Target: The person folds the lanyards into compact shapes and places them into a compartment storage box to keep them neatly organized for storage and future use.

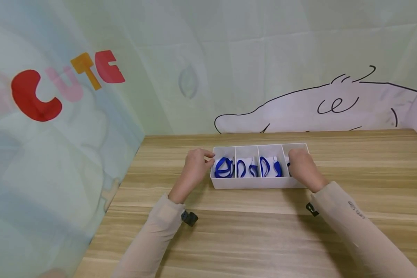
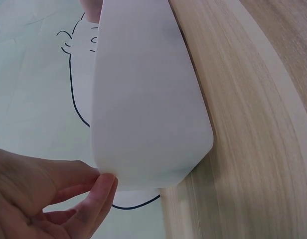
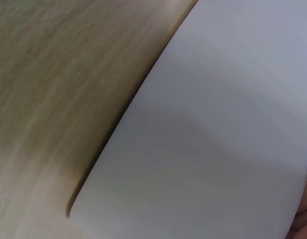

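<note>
A long white divided box [image 1: 250, 183] stands on the table. Three of its compartments show looped blue straps: one bundle [image 1: 224, 168] at the left, another strap [image 1: 241, 168] beside it, and a third [image 1: 264, 166] further right. White pieces lie among them. My left hand [image 1: 196, 164] pinches the rim at the box's left end; the left wrist view shows thumb and finger at that corner. Over the rightmost compartment my right hand [image 1: 304, 166] reaches down, its fingertips hidden. A bit of blue shows next to it. The box's side wall [image 3: 203, 124] fills much of the right wrist view.
The wood-grain table [image 1: 236, 231] extends in front of the box and to both sides. A printed cloth [image 1: 201, 69] hangs behind it and along the left. Small black devices [image 1: 189, 218] are worn at both wrists.
</note>
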### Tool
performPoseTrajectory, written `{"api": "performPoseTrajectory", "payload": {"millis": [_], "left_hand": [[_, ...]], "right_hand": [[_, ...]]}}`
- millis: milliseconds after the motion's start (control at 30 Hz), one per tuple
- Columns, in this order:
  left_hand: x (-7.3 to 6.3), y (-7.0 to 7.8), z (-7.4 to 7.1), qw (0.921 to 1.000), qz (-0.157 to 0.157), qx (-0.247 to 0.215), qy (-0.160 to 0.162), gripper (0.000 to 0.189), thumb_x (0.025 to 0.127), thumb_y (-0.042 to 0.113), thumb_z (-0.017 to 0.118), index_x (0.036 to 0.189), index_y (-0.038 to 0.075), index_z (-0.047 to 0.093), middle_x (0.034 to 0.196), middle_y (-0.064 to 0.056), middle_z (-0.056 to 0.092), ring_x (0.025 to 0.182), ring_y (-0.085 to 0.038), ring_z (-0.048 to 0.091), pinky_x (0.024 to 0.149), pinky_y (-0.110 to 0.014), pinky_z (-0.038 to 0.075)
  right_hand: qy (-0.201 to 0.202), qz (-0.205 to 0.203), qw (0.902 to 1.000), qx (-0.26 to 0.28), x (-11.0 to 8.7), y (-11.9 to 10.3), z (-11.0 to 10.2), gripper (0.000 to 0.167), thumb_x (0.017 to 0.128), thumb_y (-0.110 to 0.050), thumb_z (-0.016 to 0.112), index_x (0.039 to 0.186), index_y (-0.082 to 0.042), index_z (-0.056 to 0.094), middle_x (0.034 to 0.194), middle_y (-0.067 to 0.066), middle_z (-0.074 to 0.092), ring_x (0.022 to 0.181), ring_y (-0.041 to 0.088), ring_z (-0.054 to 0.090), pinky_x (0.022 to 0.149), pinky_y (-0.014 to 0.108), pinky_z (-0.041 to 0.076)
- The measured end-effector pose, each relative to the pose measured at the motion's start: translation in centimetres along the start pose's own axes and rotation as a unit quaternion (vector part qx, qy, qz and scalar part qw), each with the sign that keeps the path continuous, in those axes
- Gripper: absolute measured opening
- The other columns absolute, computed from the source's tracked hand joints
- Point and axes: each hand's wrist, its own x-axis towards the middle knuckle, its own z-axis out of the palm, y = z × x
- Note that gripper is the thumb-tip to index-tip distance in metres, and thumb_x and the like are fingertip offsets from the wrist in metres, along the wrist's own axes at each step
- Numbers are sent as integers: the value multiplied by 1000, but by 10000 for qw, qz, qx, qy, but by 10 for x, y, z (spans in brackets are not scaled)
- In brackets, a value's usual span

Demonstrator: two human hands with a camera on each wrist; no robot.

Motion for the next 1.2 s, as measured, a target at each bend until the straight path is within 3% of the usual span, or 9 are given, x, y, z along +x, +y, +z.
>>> {"api": "performPoseTrajectory", "payload": {"millis": [267, 600, 767, 1067, 1200], "left_hand": [[0, 0, 0, 10000, -6, -58, -22, 17, 94, 5, 67, 109, 0, 75, 103, -13, 73, 65, -13, 59, 54, -22, 48], [3, 1, 2, 10000, 95, -30, 3, 16, 94, 4, 68, 107, 0, 76, 102, -12, 73, 64, -12, 59, 53, -22, 48], [4, 1, 3, 10000, 31, -49, -7, 16, 94, 5, 68, 108, 0, 76, 102, -12, 73, 63, -11, 58, 53, -21, 47], [7, -1, 3, 10000, 64, -28, 13, 16, 94, 4, 67, 108, 0, 75, 104, -12, 73, 70, -14, 62, 59, -24, 52], [5, -3, 4, 10000, 77, -62, -3, 18, 95, 4, 67, 111, 0, 74, 105, -13, 72, 78, -17, 67, 66, -27, 56]], "right_hand": [[-41, -97, 9999, -76, -1, -1, -2, 14, 80, 16, 52, 70, 6, 54, 62, 11, 49, 58, 25, 47, 49, 32, 40], [-414, 107, 9991, 62, -4, -3, -7, 4, 85, 14, 54, 85, 13, 58, 69, 14, 52, 63, 27, 52, 52, 31, 45], [-230, -108, 9997, -13, -6, -4, -12, 3, 80, 13, 56, 79, 11, 56, 68, 13, 51, 62, 26, 49, 52, 34, 44], [213, -500, 9985, 7, -8, -6, -28, 27, 73, 6, 73, 66, 1, 48, 63, 9, 48, 59, 24, 46, 52, 37, 43], [-15, -359, 9993, 123, -8, -4, -38, 25, 81, 0, 75, 69, 7, 55, 66, 13, 55, 61, 26, 50, 56, 39, 47]]}}
